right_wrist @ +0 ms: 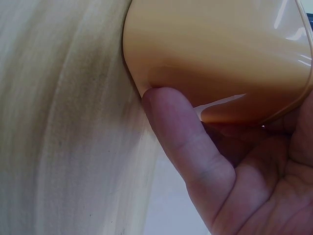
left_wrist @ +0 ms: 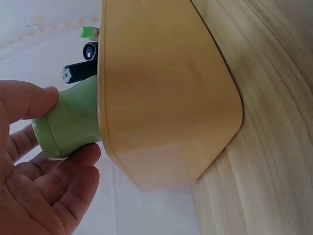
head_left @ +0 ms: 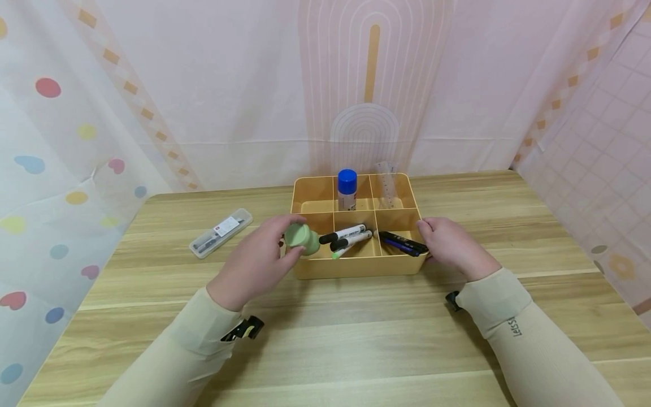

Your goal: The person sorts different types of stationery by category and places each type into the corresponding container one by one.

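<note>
My left hand [head_left: 259, 257] pinches a pale green, waisted object [head_left: 301, 237] between thumb and fingers, over the front left compartment of a yellow-orange desk organizer [head_left: 356, 268]. In the left wrist view the green object [left_wrist: 71, 120] tilts into the box, its lower part hidden behind the wall. What kind of thing it is, I cannot tell. At the organizer's right side, my right hand [head_left: 452, 246] grips the wall, thumb at the rim. The right wrist view has its fingers against the outer side [right_wrist: 215, 63], one fingertip low near the table.
Whiteboard markers [head_left: 348, 234] lean in the front middle compartment, dark pens [head_left: 402, 244] in the front right. Behind them stand a blue-capped glue stick [head_left: 347, 189] and a clear ruler [head_left: 388, 189]. Left of the organizer lies a clear case [head_left: 221, 233] on the wooden table [head_left: 346, 350]; a curtain hangs behind.
</note>
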A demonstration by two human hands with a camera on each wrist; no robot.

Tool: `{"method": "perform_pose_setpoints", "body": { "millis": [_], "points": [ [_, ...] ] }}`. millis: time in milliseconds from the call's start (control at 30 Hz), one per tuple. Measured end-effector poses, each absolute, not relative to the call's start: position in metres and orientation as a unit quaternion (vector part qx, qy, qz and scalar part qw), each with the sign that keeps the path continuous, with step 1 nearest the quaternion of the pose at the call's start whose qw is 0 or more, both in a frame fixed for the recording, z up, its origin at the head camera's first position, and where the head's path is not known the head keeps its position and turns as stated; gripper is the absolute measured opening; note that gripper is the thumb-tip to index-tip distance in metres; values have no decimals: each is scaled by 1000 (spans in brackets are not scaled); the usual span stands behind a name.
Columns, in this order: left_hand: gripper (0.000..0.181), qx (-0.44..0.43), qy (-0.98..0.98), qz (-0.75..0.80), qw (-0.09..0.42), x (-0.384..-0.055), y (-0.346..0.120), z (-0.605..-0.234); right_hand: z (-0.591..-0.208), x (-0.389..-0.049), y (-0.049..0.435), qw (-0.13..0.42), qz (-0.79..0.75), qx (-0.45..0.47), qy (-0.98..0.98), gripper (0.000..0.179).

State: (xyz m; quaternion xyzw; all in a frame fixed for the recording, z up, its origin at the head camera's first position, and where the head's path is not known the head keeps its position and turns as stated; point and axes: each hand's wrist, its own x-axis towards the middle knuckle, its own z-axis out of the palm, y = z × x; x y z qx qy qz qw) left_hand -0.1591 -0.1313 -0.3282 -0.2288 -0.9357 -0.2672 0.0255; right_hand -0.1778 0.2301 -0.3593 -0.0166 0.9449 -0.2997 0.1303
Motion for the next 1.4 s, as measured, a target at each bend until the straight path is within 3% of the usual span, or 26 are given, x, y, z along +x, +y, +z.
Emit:
{"method": "perform_pose_setpoints", "body": {
  "millis": [800, 1400],
  "points": [
    [43, -225, -946, -229, -34, -178, -119, -338, -358, -177, 230, 131, -304, -13, 944, 44],
    [48, -240, -952, -185, -41, -182, -109, -337, -358, -177, 230, 129, -305, -11, 944, 44]
  ]
}}
